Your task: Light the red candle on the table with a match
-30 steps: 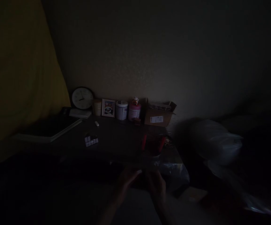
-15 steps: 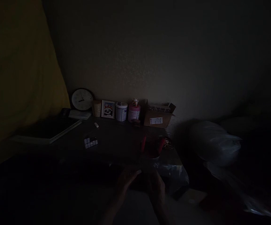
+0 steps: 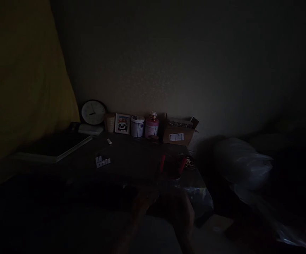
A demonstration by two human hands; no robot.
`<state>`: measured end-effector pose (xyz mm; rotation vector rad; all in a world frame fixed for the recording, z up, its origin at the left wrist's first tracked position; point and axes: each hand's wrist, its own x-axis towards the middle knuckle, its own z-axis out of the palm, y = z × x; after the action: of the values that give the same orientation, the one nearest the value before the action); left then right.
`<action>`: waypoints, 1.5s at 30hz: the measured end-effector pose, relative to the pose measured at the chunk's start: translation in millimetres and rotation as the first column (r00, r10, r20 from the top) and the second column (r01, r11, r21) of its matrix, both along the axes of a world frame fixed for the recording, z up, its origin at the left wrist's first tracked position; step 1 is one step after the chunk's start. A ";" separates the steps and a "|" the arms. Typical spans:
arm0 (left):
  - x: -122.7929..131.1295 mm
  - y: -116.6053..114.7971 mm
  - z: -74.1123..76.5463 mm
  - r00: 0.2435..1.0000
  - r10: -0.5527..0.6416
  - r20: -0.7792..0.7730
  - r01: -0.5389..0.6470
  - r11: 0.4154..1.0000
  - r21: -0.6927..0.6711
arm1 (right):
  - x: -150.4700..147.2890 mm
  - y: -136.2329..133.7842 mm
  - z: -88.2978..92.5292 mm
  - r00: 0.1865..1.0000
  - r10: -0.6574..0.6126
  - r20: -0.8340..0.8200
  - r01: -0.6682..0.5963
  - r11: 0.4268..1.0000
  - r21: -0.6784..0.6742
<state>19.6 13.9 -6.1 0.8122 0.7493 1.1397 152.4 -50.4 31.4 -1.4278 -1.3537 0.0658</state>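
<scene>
The picture is very dark. My left hand is at the table's front edge, its thumb and fingers closed together. A small pale spot shows at its fingertips, too dim to name. Close by on the right, my right hand is curled and smeared by motion, its fingers lost in shadow. Just beyond the hands on the table stands a dark object with two red upright parts. Beside it lies a round dish of thin sticks. Further left is a cluster of small white blocks.
A small white piece lies mid-table. Along the wall stand a round clock, a framed panda picture, a white tub, a pink tub and an open cardboard box. A plastic bag sits right of the table.
My right hand has shifted a little to the right and turned, with its fingers more curled. My left hand stays nearly in place. The things on the table have not moved.
</scene>
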 end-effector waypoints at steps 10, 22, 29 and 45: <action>-2.6 -15.1 20.1 0.995 -0.012 0.104 0.008 0.999 0.041 | 24.7 22.6 -32.4 0.998 -0.023 -0.052 0.018 0.996 -0.091; -7.7 -13.3 5.1 0.991 -0.058 0.118 0.053 0.998 0.042 | -1.9 6.5 -9.1 0.968 0.063 -0.244 -0.092 0.989 -0.113; 4.7 4.1 -3.9 1.000 -0.001 0.021 0.002 0.999 -0.049 | 1.0 1.1 -9.4 0.996 0.041 -0.076 -0.043 0.999 -0.030; -1.5 -6.5 -1.7 0.994 0.016 0.107 -0.019 0.999 0.028 | 11.5 13.4 -20.0 0.987 -0.049 -0.154 0.031 0.992 -0.120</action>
<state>18.2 7.5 -7.7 0.7644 0.6537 1.2027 164.0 -37.0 11.3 -1.5149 -1.2081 0.2300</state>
